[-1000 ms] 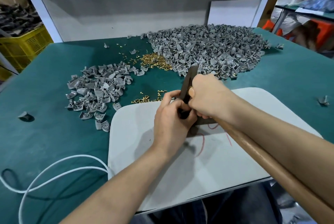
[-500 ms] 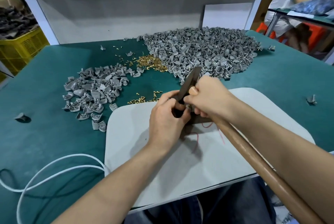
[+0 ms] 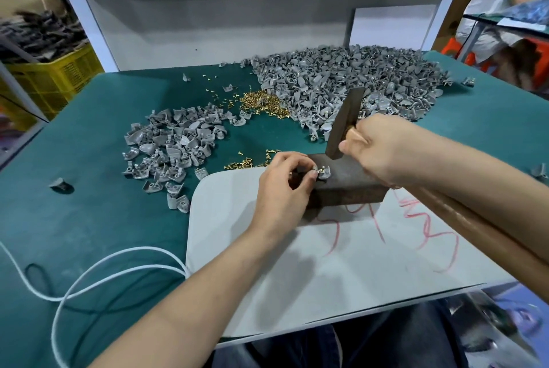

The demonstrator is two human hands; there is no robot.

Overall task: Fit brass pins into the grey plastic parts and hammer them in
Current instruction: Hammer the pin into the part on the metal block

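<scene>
L hand (image 3: 282, 189) holds part (image 3: 323, 173) at block (image 3: 350, 188) edge; hammer (image 3: 346, 121) near.

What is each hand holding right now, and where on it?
Left hand pinches the grey part at its edge. Right hand grips the hammer by its handle, just under the head.

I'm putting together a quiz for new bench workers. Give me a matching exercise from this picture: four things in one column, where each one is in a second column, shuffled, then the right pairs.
Things
1. hammer
2. grey part
3. white cord
4. yellow crate

Places
A. off the green mat, far left
B. on the dark block, pinched by the left hand
C. looped on the green mat, near left
D. gripped by the right hand

Pairs: 1-D, 2-B, 3-C, 4-A
</scene>
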